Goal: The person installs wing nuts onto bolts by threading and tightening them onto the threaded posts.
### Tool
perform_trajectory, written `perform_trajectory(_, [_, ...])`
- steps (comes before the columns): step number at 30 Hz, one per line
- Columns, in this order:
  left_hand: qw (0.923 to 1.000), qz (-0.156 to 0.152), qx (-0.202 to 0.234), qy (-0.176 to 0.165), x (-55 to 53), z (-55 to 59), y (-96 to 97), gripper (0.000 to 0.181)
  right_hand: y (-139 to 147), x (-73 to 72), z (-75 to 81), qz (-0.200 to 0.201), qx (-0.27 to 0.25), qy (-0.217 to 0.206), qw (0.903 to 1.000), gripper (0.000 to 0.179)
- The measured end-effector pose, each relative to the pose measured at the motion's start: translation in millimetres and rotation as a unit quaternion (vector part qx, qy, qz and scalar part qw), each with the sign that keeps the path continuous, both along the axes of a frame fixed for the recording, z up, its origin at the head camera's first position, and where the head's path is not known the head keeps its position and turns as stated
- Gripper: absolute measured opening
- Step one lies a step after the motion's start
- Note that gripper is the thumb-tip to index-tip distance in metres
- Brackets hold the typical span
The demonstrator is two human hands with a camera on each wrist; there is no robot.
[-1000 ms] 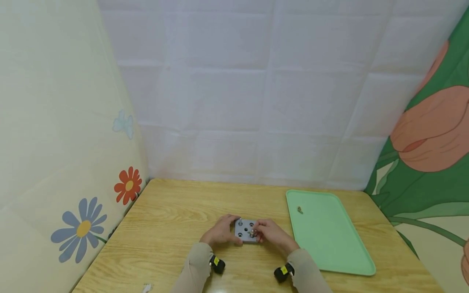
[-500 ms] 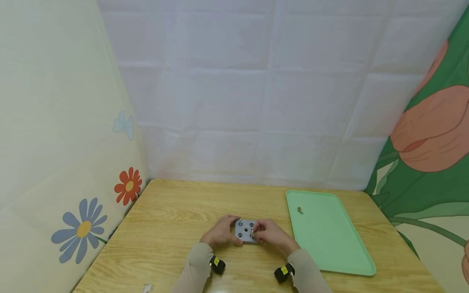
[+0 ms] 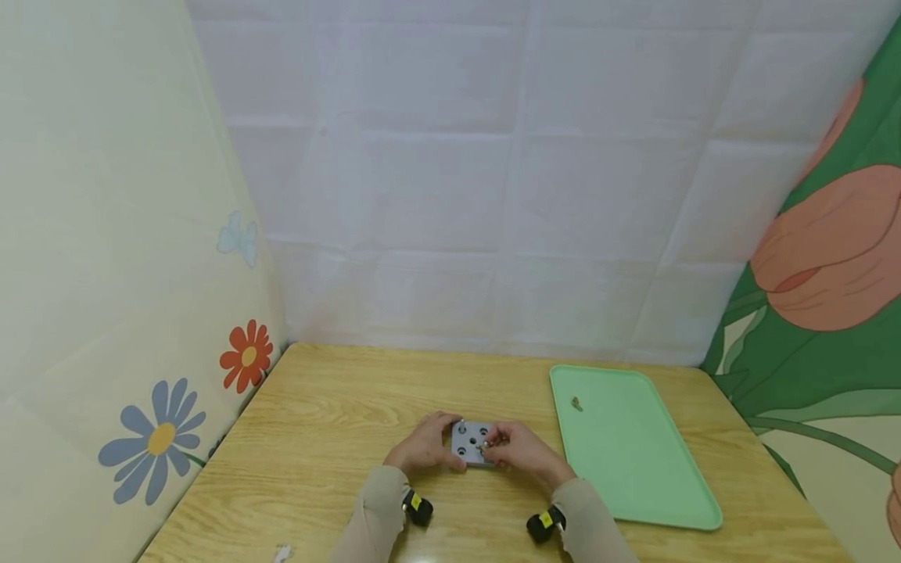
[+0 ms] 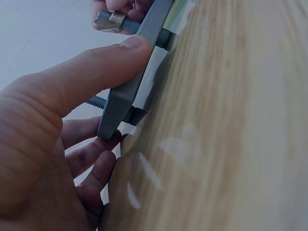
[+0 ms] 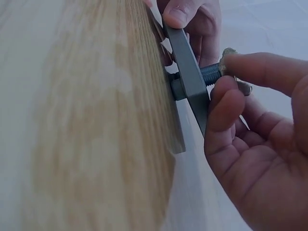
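Observation:
A grey metal plate (image 3: 473, 455) with several holes stands raised over the table, bolt heads (image 5: 177, 89) under it. My left hand (image 3: 422, 447) grips its left side, thumb on the near edge and fingers at the far edge. A bolt (image 4: 96, 101) sticks up through the plate near the left fingers. At the right side another threaded bolt (image 5: 210, 74) rises, carrying a brass-coloured wing nut (image 4: 116, 20). My right hand (image 3: 524, 450) pinches this wing nut between thumb and index finger, its other fingers curled beside the plate.
To the right lies a light green tray (image 3: 633, 461) with a small brass-coloured wing nut (image 3: 576, 403) near its far left corner. A small white scrap (image 3: 282, 554) is at the table's front edge. Fabric walls (image 3: 493, 195) border the wooden table (image 3: 366, 375).
My right fingers have shifted slightly around the wing nut, whose wings now point another way. The left hand and plate have stayed in place.

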State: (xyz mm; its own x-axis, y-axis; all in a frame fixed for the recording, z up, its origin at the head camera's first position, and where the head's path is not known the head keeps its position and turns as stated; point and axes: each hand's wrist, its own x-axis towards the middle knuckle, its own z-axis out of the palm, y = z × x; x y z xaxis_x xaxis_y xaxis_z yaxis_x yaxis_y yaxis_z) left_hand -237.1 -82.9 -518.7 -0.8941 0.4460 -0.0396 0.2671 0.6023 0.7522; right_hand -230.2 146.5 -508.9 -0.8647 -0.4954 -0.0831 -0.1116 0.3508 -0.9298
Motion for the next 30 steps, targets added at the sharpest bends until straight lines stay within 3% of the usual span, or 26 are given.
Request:
perform_trajectory(3, [1.0000, 0.000, 0.000, 0.002, 0.0, -0.4, 0.1, 0.083, -1.4, 1.4, 1.3, -0.009, -0.001, -0.005, 0.9999, 0.008])
perform_trajectory(9, [1.0000, 0.003, 0.005, -0.003, -1.4, -1.1, -0.3, 0.083, -4.7, 4.7, 6.9, -0.031, -0.038, -0.035, 0.9982, 0.018])
perform_trajectory(19, [1.0000, 0.000, 0.008, -0.001, 0.3, 0.4, -0.2, 0.084, -3.9, 3.9, 4.6, -0.022, -0.029, -0.023, 0.9991, 0.007])
perform_trajectory(30, [1.0000, 0.001, 0.001, -0.001, 0.7, 1.4, 0.5, 0.083, -3.1, 6.3, 7.8, -0.021, -0.038, -0.034, 0.9985, 0.019])
